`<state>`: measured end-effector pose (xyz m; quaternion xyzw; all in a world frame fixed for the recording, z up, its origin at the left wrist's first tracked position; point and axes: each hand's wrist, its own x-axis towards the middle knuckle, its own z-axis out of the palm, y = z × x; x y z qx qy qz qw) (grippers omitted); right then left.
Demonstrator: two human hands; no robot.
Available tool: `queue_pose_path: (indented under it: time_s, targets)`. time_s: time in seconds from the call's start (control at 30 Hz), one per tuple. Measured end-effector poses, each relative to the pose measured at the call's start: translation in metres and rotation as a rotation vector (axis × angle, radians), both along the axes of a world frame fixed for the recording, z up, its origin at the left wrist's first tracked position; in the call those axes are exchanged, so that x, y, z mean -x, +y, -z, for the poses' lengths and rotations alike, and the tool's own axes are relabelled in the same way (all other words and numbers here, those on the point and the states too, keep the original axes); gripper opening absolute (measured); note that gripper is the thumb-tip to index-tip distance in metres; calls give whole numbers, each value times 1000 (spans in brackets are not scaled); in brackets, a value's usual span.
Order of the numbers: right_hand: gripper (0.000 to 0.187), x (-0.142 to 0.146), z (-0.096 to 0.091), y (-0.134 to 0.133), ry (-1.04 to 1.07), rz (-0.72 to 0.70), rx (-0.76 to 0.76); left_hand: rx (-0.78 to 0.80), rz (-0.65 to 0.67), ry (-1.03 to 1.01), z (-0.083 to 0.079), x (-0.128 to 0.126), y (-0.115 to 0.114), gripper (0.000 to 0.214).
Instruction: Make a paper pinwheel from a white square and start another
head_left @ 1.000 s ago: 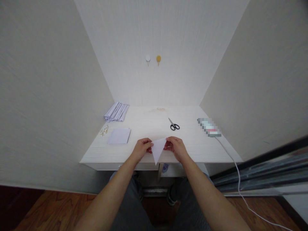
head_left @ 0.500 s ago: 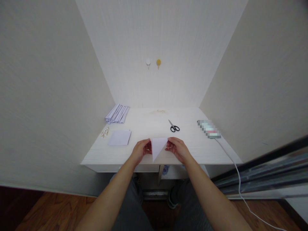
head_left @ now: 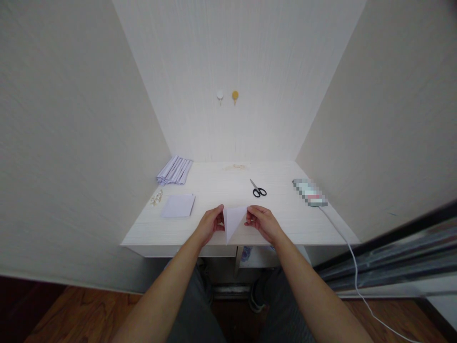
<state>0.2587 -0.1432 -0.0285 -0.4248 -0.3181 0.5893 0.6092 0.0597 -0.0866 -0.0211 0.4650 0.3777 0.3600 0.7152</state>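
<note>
A white sheet of paper [head_left: 234,222], folded to a triangle with one point toward me, is held up near the desk's front edge. My left hand [head_left: 212,224] pinches its upper left corner between thumb and fingers. At the upper right corner, my right hand [head_left: 262,222] grips the same paper, its fingers curled. Beyond my right hand lie black-handled scissors [head_left: 258,189], blades pointing away to the left. A stack of square white paper [head_left: 179,206] rests on the desk left of my left hand.
The white desk [head_left: 221,188] stands between side walls. Rolled or folded paper strips [head_left: 174,170] are piled at the back left, above small pale bits [head_left: 156,197]. At right lies a blurred-out device [head_left: 310,192] with a white cable [head_left: 354,267]. Two hooks [head_left: 234,95] hang on the back wall.
The view has shifted slightly, so most things appear a little lower. Both hands keep hold of the folded paper, whose right corner has come slightly inward with my right hand.
</note>
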Motion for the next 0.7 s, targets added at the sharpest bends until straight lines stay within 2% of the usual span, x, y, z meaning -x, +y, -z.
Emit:
queue_pose_path:
  time_s: [0.17,0.27,0.53,0.7]
  targets:
    - [36,0,1,0,-34,-25,-15,-29,44,45,0,0,-1,34]
    - [36,0,2,0,-74,-43,-20,-45,116,107,-1,2,2,29]
    - [39,3,5,8,-247,-116,-30,-33,567,401,-27,1,32,31]
    - [38,7,4,15,-340,-84,-77,-44,664,428,-34,-14,36,35]
